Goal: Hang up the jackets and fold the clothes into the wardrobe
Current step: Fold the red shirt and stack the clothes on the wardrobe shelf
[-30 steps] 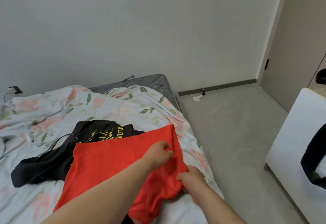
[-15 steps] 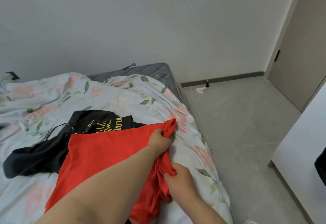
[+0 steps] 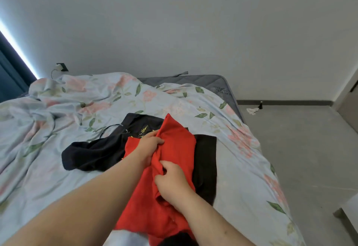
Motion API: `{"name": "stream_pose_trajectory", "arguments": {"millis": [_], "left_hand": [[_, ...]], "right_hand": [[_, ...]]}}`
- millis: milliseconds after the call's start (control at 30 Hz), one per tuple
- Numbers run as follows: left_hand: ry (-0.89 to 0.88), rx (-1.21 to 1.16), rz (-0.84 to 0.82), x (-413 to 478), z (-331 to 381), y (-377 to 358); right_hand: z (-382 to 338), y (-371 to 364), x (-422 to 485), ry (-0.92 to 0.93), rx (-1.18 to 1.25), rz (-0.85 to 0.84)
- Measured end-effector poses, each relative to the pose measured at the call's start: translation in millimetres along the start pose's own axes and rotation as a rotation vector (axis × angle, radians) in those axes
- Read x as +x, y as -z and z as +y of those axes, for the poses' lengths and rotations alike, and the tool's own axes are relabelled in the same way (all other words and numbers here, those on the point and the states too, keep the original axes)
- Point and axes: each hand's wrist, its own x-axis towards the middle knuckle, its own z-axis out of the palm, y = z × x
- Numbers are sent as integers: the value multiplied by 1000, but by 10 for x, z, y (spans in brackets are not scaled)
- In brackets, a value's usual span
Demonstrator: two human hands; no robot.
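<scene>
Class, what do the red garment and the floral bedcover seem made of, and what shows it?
Red garment: soft, matte knit fabric, perhaps cotton; it bunches in limp folds. Floral bedcover: thin, matte woven cloth; it lies in fine wrinkles.

A crumpled floral duvet (image 3: 116,100) covers the bed, and a grey quilted mattress (image 3: 209,83) shows bare at its far corner. Behind it rises a plain pale wall (image 3: 193,23), with a socket (image 3: 61,67) low on the left and a white cable (image 3: 52,72) hanging from it. At the far left a strip of light (image 3: 17,50) runs beside a dark curtain (image 3: 9,75). To the right lies a grey floor (image 3: 302,149), where a white scrap (image 3: 251,111) sits beside a black door stop (image 3: 261,105) at the dark skirting (image 3: 280,102).
</scene>
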Motion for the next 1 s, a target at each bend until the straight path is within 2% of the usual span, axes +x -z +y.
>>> {"name": "stream_pose_trajectory", "arguments": {"millis": [133, 233, 300, 367, 433, 533, 567, 633, 667, 733, 800, 867, 933, 1000], "left_hand": [[1, 24, 123, 66, 43, 689], [30, 48, 186, 121, -69, 1166], [51, 82, 201, 113, -177, 1388], [68, 143, 184, 69, -301, 1516], [73, 224, 193, -28, -457, 1575], [45, 365, 266, -294, -719, 1628], [49, 419, 288, -413, -800, 1647], [87, 477, 321, -667, -928, 1671], [112, 462, 312, -780, -970, 1680], [171, 331, 245, -944, -1000, 1695], [260, 134, 131, -1071, -958, 1665], [331, 42, 52, -1148, -913, 1605], [355, 5, 49, -1207, -875, 1538], [351, -103, 94, -1270, -779, 1506]], "right_hand": [[-248, -596, 107, 37, -29, -77], [-311, -925, 87, 48, -109, -214], [-326, -1041, -9, 60, -173, -316], [-287, -1035, -129, 50, -195, -344], [-217, -870, -243, 32, -187, -259], [-74, -427, -344, 9, -218, 80], [1, -272, -349, -36, -275, 171], [156, -39, -345, -263, -401, 156], [247, 14, -338, -402, -412, 90], [356, 36, -330, -563, -251, -6], [390, 3, -322, -568, -84, -39], [361, -39, -329, -522, -48, -112], [335, -110, -328, -474, -88, -164], [263, -120, -330, -455, 7, -111]]}}
